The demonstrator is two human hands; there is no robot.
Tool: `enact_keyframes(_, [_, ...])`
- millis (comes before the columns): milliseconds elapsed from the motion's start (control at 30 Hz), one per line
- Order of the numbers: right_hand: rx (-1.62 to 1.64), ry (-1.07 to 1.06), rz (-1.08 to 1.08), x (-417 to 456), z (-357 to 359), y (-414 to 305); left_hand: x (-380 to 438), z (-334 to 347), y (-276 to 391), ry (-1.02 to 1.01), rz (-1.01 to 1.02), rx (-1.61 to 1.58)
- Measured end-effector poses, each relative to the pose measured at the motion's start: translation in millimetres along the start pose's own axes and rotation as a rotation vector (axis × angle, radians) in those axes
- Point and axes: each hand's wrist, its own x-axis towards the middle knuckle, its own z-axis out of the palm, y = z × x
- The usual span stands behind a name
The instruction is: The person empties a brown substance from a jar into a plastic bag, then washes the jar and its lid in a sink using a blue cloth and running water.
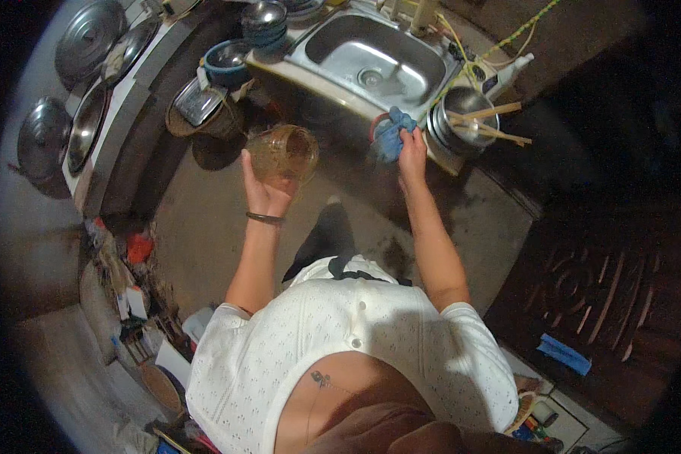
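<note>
My left hand [267, 190] grips a see-through amber container [281, 148], round like a jar, tilted with its round end facing away to the right. Motion blur hides its finer shape. In my right hand [413, 156] is a bunched blue cloth [394, 133], held at the front edge of the sink counter. A red curved edge shows beside the cloth; what it belongs to cannot be told. Just beyond both hands is a stainless steel sink [346, 59] with a round drain. The two hands are well apart.
Stacked metal pots [459, 122] with wooden sticks stand right of the sink. Left of it are a blue-rimmed basin [226, 61] and a basket [196, 122] bearing a metal tray. Large lids [91, 40] line the left wall. Clutter [133, 301] lies left; a dark carved door [596, 295] stands right.
</note>
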Motion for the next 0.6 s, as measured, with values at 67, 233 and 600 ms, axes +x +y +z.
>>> enact_keyframes(67, [-0.034,0.082,-0.044,52,12,-2,52,29,-3,-0.046,-0.046,-0.022])
enact_keyframes(233, [-0.451,0.271,-0.092,170,33,15,180,92,-25,-0.203,-0.077,0.034])
enact_keyframes(600, [-1.178,0.352,0.380,255,33,89,347,146,-77,0.051,-0.164,-0.099])
